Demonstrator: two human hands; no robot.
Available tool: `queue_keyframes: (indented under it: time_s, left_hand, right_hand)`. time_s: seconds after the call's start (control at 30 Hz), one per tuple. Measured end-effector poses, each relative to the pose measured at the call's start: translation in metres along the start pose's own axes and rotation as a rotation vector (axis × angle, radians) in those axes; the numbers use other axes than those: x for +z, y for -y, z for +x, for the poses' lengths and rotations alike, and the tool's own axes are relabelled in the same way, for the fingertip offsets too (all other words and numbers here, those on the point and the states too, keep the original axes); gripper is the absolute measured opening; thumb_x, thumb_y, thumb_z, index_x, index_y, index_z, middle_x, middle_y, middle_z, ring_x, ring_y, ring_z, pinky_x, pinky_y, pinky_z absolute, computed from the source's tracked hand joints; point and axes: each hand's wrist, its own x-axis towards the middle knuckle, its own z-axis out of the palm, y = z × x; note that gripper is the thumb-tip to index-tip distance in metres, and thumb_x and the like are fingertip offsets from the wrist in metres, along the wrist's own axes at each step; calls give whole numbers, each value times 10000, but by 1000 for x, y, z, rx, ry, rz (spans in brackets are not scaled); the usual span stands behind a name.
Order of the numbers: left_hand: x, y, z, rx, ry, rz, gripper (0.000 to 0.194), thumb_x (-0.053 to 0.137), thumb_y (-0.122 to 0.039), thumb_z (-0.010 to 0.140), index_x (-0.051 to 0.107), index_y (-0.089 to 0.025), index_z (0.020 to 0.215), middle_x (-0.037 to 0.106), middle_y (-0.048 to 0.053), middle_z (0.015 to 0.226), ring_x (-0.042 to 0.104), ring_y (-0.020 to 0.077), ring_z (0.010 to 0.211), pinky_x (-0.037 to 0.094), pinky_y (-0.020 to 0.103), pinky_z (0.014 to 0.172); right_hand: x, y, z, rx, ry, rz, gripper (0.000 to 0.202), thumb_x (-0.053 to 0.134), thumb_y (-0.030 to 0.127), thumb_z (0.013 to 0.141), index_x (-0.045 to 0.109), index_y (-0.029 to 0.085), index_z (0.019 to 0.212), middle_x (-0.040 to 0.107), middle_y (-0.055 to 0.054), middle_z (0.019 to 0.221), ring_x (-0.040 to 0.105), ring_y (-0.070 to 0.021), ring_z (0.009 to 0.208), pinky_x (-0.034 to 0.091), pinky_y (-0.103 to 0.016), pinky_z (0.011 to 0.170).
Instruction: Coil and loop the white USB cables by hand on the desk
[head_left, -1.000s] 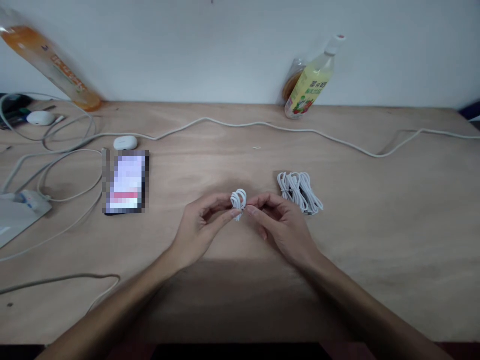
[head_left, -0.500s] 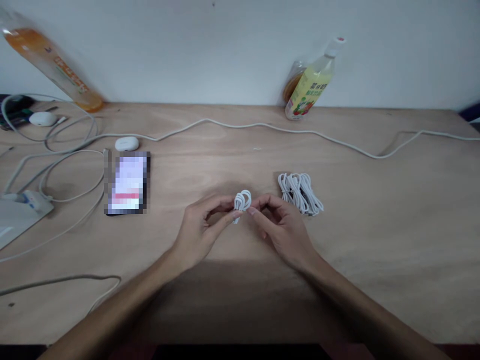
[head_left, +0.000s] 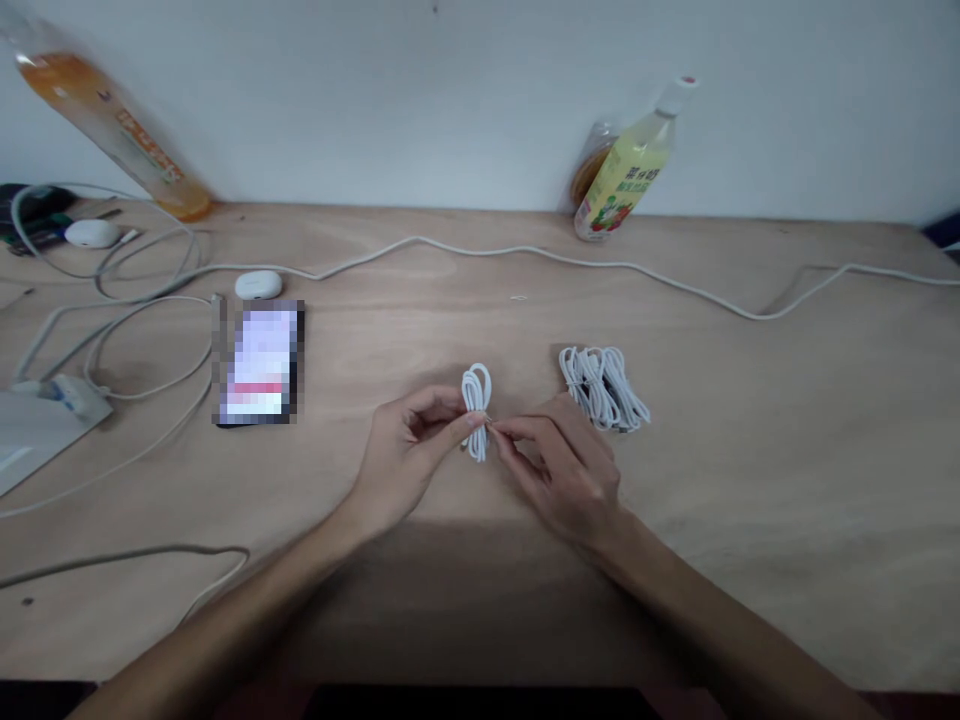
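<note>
A coiled white cable (head_left: 475, 385), folded into a narrow bundle, is held over the table between my hands. My left hand (head_left: 405, 445) is closed, pinching the bundle at its middle with thumb and fingertips. On the other side, my right hand (head_left: 559, 465) pinches a thin tie (head_left: 488, 421) at the bundle's waist; whether it is a rubber band or a twist tie is too small to tell. Several bundled white cables (head_left: 604, 388) lie side by side just beyond my right hand.
A phone (head_left: 262, 362) and a white earbud case (head_left: 259, 285) lie left. A long white cord (head_left: 517, 250) crosses the back. An orange drink bottle (head_left: 112, 130) and a yellow drink bottle (head_left: 626, 170) stand by the wall. Loose cables (head_left: 97, 350) and a tiny pale loop (head_left: 519, 297) lie about.
The cable bundle has turned, so its length now shows upright with loops above and below my left fingers. My right hand has drawn slightly down and pinches the tie at its side.
</note>
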Motion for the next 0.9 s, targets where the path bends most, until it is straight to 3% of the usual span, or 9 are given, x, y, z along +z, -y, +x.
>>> queue_keyframes:
  time_s: [0.2,0.47,0.63,0.8,0.9]
  left_hand:
    - [0,-2,0,-31,19,-57,104,891,-282,858,838,-195,876,819,-2,804,737,126,732,608,229,747]
    - [-5,10,0,-38,70,-189,142,925,-339,882,878,-224,950,855,12,902,754,116,816,588,197,797]
    - [-5,10,2,-17,61,-198,129,927,-315,876,882,-230,963,871,20,929,780,133,851,607,218,834]
    - [-4,8,3,21,33,-151,92,921,-268,859,870,-223,921,871,16,930,780,141,826,626,243,823]
    - [-3,7,3,55,22,-138,90,919,-244,847,867,-234,920,863,0,899,782,144,820,631,244,801]
  right_hand:
    - [1,-1,0,-86,-32,-69,190,696,37,1012,674,226,1017,735,-30,790,637,-189,694,535,-334,636]
    - [-1,6,-1,42,-88,5,196,733,42,998,719,233,1041,777,-26,803,671,-176,681,525,-324,616]
    - [2,12,-3,388,-98,233,159,767,90,981,766,243,938,757,16,759,599,-125,589,457,-267,518]
    - [4,15,3,799,-44,557,92,806,239,918,809,252,828,763,20,727,590,-121,578,456,-251,517]
    - [4,15,6,963,-23,682,88,841,309,849,814,251,789,758,7,717,592,-134,601,454,-259,532]
